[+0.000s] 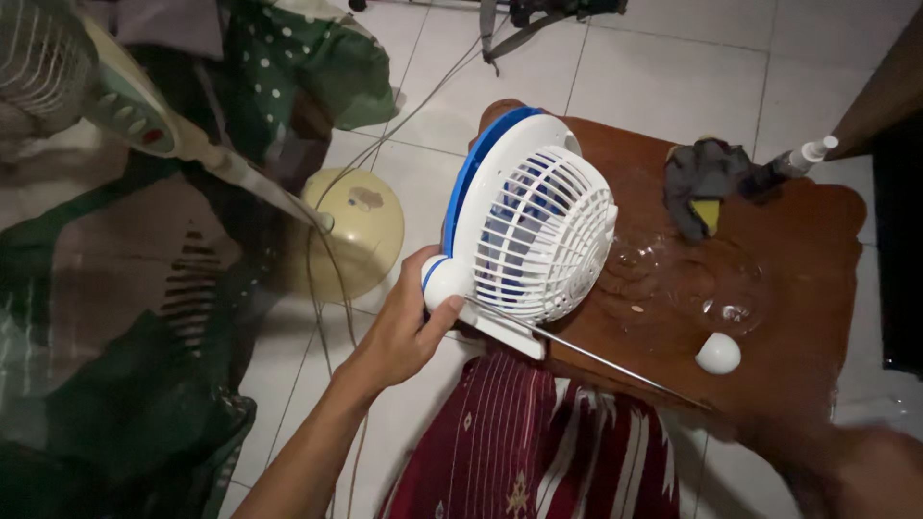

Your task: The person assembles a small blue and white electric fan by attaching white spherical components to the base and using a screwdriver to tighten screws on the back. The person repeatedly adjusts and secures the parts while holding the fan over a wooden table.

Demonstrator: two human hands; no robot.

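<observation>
I see my left hand [402, 332] gripping the small white desk fan [529, 226] on the wooden table [808, 288]; a thin metal rod [596, 358] runs toward four o'clock.

Wooden table [817, 288], fan [534, 226], rag [702, 178], cap [718, 354]

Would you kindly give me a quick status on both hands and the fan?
Left hand gripping white desk fan at its base. Right hand blurred at lower right, holding thin metal rod toward the fan. Nothing in the way.

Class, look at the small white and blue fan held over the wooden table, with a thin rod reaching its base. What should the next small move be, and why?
Probably steady the fan before working the thin metal rod further. The left hand grips only its rounded base, so the fan stands tilted at the wooden table edge. The right hand is blurred at the frame's lower right.
</observation>
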